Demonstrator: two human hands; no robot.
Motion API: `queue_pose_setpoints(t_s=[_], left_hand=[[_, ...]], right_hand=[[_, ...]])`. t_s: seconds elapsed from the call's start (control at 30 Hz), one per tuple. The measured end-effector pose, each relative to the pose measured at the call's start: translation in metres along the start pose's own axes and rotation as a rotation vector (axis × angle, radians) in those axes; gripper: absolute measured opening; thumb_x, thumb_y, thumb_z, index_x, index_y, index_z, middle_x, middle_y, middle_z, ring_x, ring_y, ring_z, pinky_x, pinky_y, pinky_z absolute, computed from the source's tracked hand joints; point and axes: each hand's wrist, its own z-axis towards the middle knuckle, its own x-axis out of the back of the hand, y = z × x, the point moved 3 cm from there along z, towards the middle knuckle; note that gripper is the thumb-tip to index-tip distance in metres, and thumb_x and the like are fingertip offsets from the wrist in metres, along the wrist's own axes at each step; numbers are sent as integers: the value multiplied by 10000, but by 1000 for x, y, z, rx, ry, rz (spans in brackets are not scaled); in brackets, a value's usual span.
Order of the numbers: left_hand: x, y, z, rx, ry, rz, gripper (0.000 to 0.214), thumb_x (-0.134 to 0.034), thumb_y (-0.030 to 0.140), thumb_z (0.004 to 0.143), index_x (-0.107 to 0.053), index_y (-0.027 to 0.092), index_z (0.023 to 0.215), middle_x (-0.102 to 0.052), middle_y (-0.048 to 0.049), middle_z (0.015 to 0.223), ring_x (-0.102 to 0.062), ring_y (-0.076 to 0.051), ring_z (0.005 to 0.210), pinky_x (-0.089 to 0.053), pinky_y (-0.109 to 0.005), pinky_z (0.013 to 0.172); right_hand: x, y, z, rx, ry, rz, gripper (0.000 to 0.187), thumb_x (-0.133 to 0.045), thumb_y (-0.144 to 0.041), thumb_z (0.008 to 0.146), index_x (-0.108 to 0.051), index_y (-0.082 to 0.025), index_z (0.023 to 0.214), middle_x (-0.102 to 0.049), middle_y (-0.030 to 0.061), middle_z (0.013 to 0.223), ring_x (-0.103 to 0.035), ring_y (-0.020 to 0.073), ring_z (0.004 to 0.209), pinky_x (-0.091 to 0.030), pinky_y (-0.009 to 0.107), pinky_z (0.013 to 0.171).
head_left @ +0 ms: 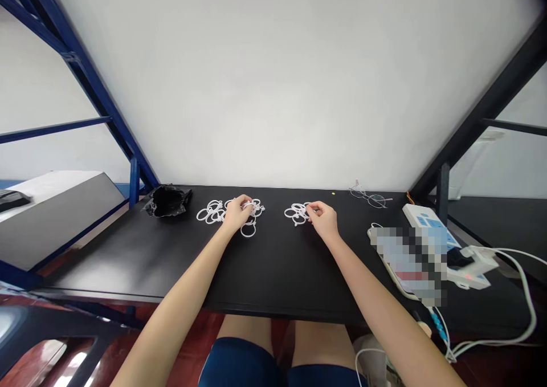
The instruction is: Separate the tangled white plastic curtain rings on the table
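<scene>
L hand [236,211] is over the right part of the bigger pile of white rings [213,211], left of ctr on the black worktop [265,273]; its fingertips are down among the rings, but can't tell if that grip is pinching one. One ring sticks out at the pile's near side, twd the person. R hand [325,219] is at the right edge of the smaller cluster of white rings [298,211], abt mid-worktop; thumb & forefinger tips are close tog. there, tho can't tell if a ring is caught b/w them. Both piles lie flat, apart from each other, w/ bare worktop b/w.

Rest: crumpled black bag [183,203], mouth open, at far L nr the wall [277,90]. Specs [376,201] at the back R, tiny yellowish bit [333,193] to their L. Phone [404,261] w/ blurred-out screen nr R side, pwr strip [429,220] just behind it, plus white plug [476,264] & white cables [529,307] further R.
</scene>
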Motion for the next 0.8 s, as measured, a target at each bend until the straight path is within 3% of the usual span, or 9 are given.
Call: queue_pose_setpoints(t_s=[0.13, 0.23, 0.47, 0.8], left_hand=[[1, -1, 4, 188, 63, -387, 182, -598, 317, 646, -625, 169, 747, -644, -15, 734, -575, -144, 652, -455, -269, 649], [4, -2, 6, 271, 88, -523, 221, -651, 324, 610, -635, 161, 759, -665, -31, 772, -605, -153, 708, -481, -276, 695], [3, -1, 6, 285, 24, -521, 305, -716, 392, 638, -631, 165, 824, -696, -55, 822, -638, -165, 740, -508, -283, 704], [-2, 0, 4, 220, -72, -355, 338, -654, 487, 732, -674, 153, 783, -674, -41, 700, -617, -156, 702, -493, -263, 680]], right_hand=[[1, -2, 0, 18, 4, -28, 199, -596, -377, 750, -663, -190, 739, -648, 28, 553, -655, 213, 540, -499, 303, 559], [2, -2, 0, 12, 1, -26, 194, -600, -378, 748, -659, -193, 733, -653, 27, 564, -661, 213, 545, -495, 301, 568], [0, -2, 0, 12, -11, -20, 199, -605, -380, 743, -661, -189, 735, -649, 23, 556, -655, 206, 528, -492, 297, 566], [-1, -4, -2, 10, -24, -2, 201, -611, -382, 726, -664, -188, 723, -684, 43, 611, -636, 195, 508, -478, 289, 511]])
